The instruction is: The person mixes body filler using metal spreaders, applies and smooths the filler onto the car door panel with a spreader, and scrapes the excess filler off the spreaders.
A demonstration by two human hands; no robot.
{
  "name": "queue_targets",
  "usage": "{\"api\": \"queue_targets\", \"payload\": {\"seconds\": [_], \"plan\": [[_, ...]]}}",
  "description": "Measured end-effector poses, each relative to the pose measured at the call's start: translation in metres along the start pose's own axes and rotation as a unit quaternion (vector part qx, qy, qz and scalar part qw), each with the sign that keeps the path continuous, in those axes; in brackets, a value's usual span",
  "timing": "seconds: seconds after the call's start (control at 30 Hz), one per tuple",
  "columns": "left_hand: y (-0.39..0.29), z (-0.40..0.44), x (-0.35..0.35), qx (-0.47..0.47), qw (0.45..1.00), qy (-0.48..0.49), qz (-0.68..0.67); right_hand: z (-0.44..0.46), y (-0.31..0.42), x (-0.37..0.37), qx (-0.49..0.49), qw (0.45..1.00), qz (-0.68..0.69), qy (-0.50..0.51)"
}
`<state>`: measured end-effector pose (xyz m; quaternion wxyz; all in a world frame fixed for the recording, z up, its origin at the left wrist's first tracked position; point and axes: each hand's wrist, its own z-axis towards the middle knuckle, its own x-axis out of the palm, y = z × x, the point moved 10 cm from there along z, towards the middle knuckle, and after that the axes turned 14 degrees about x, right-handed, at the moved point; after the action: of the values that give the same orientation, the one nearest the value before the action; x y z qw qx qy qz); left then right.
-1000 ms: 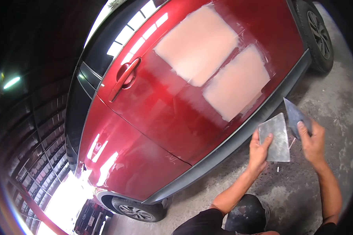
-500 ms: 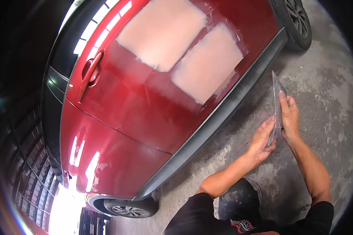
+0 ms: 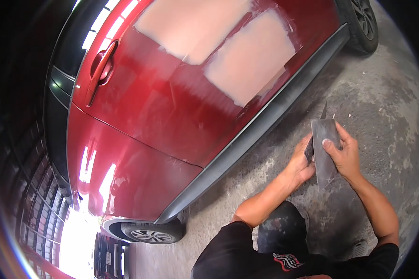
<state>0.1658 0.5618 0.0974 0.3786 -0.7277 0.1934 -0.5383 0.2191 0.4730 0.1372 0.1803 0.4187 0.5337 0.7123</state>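
My right hand [image 3: 347, 156] pinches a grey sheet of sandpaper [image 3: 325, 162], thumb on its broad face and fingers behind. On the other side my left hand [image 3: 301, 162] is closed around a darker piece of sandpaper [image 3: 309, 149] at the sheet's edge; whether this is a fold of the same sheet or a separate piece I cannot tell. A thin dark corner sticks up above the hands. Both hands are over the floor, apart from the red car door [image 3: 172, 116], which bears two pale filler patches, a larger one [image 3: 191, 28] and a smaller one [image 3: 251, 58].
A dark sill trim [image 3: 260, 125] runs along the car's lower edge. One wheel [image 3: 153, 233] is at the lower left, another [image 3: 364, 23] at the upper right. The door handle [image 3: 102, 72] juts out. Below lies stained concrete floor [image 3: 381, 111], with my knee [image 3: 281, 228] above it.
The sandpaper has turned from nearly edge-on to show its broad face. My hands have shifted slightly lower, and the car sits a little higher in view.
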Motion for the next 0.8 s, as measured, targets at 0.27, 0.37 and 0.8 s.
{"api": "queue_targets", "payload": {"seconds": [0.27,0.37,0.8], "plan": [[-0.096,-0.005,-0.01,0.292,0.939,-0.104,0.15,-0.005,0.022,-0.034,0.052,0.928,-0.351,0.115],[-0.106,-0.012,0.004,0.313,0.927,-0.043,0.204,0.009,0.061,-0.089,0.016,0.975,-0.22,0.005],[-0.043,-0.013,0.031,0.118,0.945,0.131,0.277,-0.014,0.087,-0.073,-0.052,0.948,-0.312,0.028]]}}
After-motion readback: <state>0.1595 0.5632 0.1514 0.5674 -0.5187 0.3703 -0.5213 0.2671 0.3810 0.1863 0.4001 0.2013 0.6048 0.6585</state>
